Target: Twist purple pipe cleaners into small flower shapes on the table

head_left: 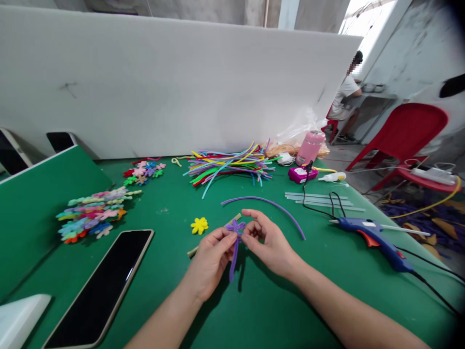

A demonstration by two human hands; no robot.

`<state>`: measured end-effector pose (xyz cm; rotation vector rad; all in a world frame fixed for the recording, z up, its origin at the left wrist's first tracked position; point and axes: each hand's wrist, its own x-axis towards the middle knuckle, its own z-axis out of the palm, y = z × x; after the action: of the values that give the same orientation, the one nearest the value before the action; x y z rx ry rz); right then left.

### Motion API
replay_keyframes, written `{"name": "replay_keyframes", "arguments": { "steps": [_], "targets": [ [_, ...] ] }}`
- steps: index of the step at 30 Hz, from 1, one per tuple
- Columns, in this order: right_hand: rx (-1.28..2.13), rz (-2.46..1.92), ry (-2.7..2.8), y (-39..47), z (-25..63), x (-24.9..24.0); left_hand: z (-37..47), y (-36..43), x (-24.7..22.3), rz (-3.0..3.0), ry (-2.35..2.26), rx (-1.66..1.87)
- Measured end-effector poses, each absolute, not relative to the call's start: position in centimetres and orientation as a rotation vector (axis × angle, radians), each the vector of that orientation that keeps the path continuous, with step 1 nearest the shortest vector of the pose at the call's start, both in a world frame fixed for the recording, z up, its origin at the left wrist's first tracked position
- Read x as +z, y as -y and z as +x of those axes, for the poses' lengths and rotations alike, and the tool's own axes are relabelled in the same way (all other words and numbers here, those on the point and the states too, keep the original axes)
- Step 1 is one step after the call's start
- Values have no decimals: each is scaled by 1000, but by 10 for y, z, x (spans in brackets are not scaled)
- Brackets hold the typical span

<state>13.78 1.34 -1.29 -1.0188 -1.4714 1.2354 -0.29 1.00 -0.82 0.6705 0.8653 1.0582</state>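
Between my hands is a purple pipe cleaner (234, 259) bent into a small flower at its upper end, with a straight tail hanging down. My left hand (214, 257) pinches it near the flower's centre between thumb and fingers. On the other side my right hand (269, 242) has its thumb and curled fingers at the flower's edge, its index finger lifted. A thin tan stick (192, 252) lies on the table, partly behind my left hand. A finished yellow flower (199, 226) rests to the left, and a loose purple pipe cleaner (269, 201) curves beyond my right hand.
A pile of coloured pipe cleaners (232, 162) lies at the back. Several finished flowers (94, 213) and a phone (105, 286) are on the left. To the right are glue sticks (323, 200), a blue glue gun (374, 237) with cords, and a pink bottle (310, 147).
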Motion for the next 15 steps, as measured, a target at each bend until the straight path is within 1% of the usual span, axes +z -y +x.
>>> {"name": "replay_keyframes", "arguments": {
  "steps": [4, 10, 15],
  "targets": [
    [1224, -995, 1515, -13, 138, -11, -4, -10, -8, 664, -832, 1045],
    [1185, -992, 1578, -12, 139, -11, -4, -12, -7, 706, -901, 1039],
    [1076, -999, 1648, -10, 138, -15, -2, -11, -5, 763, -957, 1028]
  ]
}}
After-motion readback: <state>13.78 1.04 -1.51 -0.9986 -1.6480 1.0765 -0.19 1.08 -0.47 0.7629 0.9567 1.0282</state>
